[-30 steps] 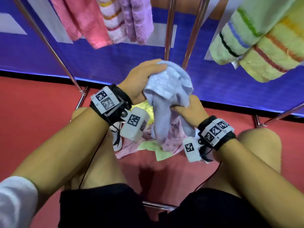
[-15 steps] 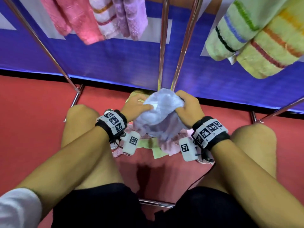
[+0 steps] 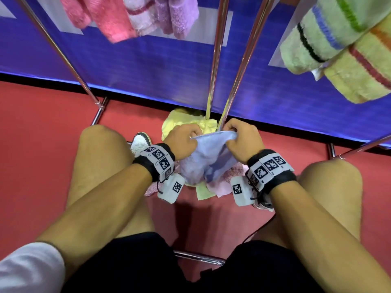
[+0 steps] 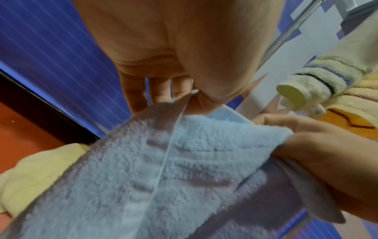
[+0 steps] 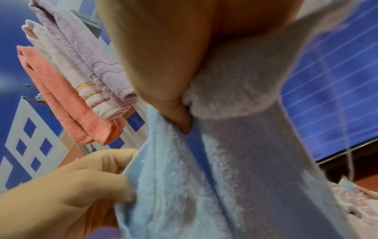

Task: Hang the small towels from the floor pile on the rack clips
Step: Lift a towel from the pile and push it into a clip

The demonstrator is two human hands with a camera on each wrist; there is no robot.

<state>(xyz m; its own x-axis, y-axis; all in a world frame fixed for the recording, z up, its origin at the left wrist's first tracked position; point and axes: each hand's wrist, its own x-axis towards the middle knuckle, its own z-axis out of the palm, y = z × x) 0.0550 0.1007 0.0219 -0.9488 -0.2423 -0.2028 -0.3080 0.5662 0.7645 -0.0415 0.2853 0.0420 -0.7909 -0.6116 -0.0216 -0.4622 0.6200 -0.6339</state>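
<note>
A small light blue towel (image 3: pixel 208 159) hangs between my two hands, low over the floor pile (image 3: pixel 188 123) of yellow, pink and green cloths. My left hand (image 3: pixel 183 138) pinches its upper edge at the left corner, fingers curled. At the other end of that edge my right hand (image 3: pixel 240 137) grips it. The left wrist view has the blue towel (image 4: pixel 163 161) stretched from my left hand (image 4: pixel 175 97) across to my right hand (image 4: pixel 296 145). From the right wrist, the blue towel (image 5: pixel 235 161) bunches under my right hand (image 5: pixel 178 113), and my left hand (image 5: pixel 98 177) pinches its edge.
Chrome rack legs (image 3: pixel 218 49) rise just behind my hands. Pink, white and purple towels (image 3: pixel 135 15) hang at the upper left, striped green and yellow towels (image 3: pixel 342 47) at the upper right. A blue wall panel stands behind, red floor below. My bare knees flank the pile.
Both hands have come down from chest height to just above the pile. The blue towel, bunched a second ago, is now pulled out along its top edge between the hands.
</note>
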